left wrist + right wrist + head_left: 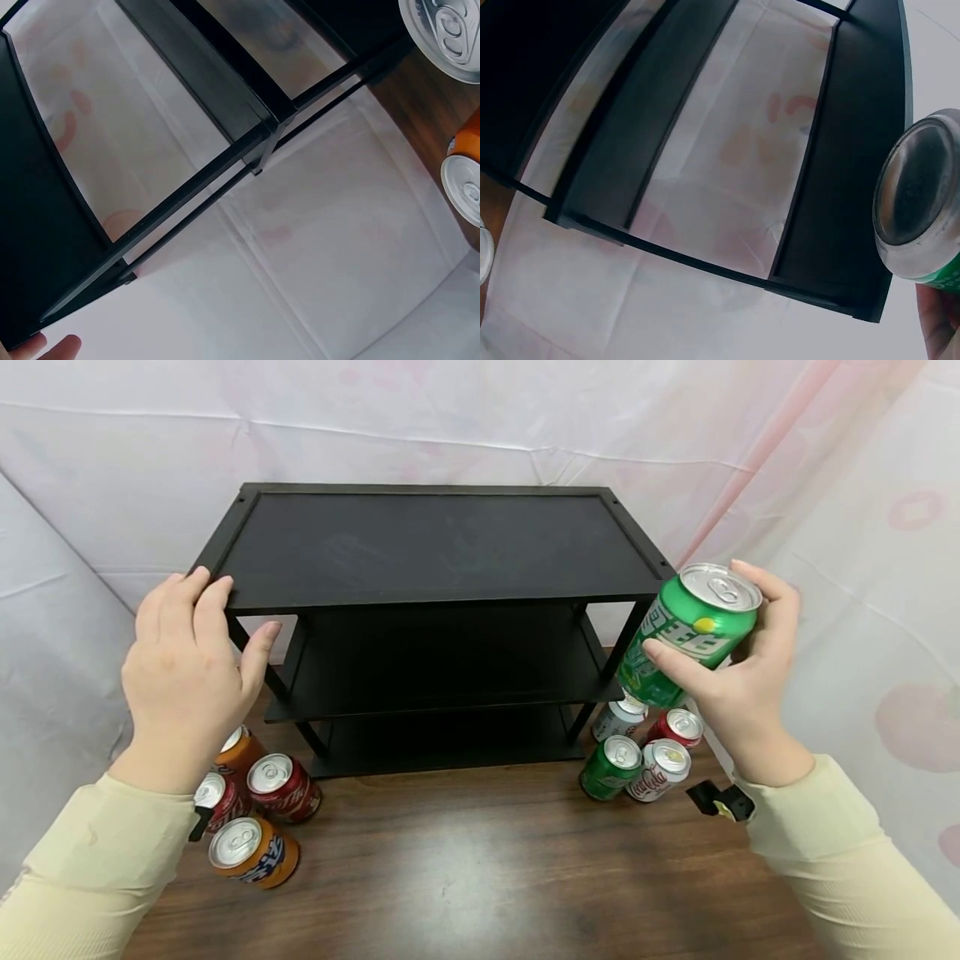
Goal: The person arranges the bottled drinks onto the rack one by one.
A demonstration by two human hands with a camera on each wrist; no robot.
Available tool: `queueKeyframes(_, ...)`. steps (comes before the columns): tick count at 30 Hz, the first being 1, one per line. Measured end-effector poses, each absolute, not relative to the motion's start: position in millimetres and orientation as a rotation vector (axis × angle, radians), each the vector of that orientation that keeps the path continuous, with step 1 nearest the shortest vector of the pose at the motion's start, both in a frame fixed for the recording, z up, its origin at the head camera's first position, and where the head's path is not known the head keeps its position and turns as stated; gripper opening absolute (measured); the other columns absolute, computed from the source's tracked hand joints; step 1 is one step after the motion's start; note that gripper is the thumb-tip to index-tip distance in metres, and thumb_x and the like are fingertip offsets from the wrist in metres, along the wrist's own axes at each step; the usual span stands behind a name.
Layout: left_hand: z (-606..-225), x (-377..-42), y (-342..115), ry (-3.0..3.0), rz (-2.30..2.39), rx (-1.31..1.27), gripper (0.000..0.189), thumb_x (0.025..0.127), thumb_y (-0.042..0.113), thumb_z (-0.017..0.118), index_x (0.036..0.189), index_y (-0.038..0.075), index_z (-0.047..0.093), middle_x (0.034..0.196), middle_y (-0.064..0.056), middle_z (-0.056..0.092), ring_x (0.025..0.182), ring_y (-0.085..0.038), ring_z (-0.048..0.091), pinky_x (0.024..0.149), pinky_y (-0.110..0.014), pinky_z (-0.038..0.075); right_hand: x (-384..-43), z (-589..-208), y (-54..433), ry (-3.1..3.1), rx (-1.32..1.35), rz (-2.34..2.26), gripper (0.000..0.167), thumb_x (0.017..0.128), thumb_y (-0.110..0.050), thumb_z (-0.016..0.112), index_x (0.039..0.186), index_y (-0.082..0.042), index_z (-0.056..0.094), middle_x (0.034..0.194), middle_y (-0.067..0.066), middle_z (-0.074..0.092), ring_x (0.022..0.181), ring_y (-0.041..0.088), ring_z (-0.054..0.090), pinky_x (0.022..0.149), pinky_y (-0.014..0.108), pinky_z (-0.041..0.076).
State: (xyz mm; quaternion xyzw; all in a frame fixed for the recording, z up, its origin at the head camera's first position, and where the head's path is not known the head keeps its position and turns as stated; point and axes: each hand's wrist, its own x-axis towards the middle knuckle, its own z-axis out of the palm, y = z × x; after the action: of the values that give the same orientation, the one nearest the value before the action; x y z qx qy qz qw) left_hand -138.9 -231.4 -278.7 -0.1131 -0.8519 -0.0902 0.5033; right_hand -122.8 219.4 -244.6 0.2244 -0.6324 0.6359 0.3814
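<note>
the right hand grasps a green can, thumb across its printed front and fingers round the far side. the can is in the air, tilted, its silver top up, just by the right front corner of a black three-tier rack; the right wrist view shows its metal base. the left hand is released, fingers extended, at the left front corner of the rack's top shelf; i cannot tell how firmly it touches.

the rack stands on a brown wood-grain counter. on its left side four cans stand close together: a front orange can, a dark red can, another red can partly hidden, and a rear orange can behind the left hand. on the right side, below the raised can, stand a second green can, a white can with red lettering, a red can and a silver can. pale patterned cloth hangs behind, and light yellow sleeves cover both forearms.
</note>
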Motion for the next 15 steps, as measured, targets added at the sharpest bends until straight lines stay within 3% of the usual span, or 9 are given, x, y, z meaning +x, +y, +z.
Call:
queueKeyframes(9,-280,-140,-231,-2.060,-0.212,-0.258,0.057,0.100,0.043,0.052,0.130,-0.005,0.057,0.135,-0.025,0.057,0.128,-0.046,0.051,0.092,-0.066,0.048,-134,-228,220,-1.596,0.569,1.637,0.076,0.060,0.008,0.082,0.128,0.000,0.048,0.114,0.014,0.063,0.099,0.025,0.064,0.081,0.024,0.053)
queueKeyframes(15,-280,-140,-233,-2.064,-0.221,-0.267,0.057,0.100,0.042,0.053,0.130,-0.006,0.056,0.135,-0.026,0.057,0.129,-0.046,0.050,0.096,-0.065,0.047,-140,-213,216,-1.584,0.592,1.644,0.076,0.059,0.009,0.080,0.127,0.000,0.048,0.113,0.014,0.063,0.100,0.027,0.063,0.082,0.025,0.053)
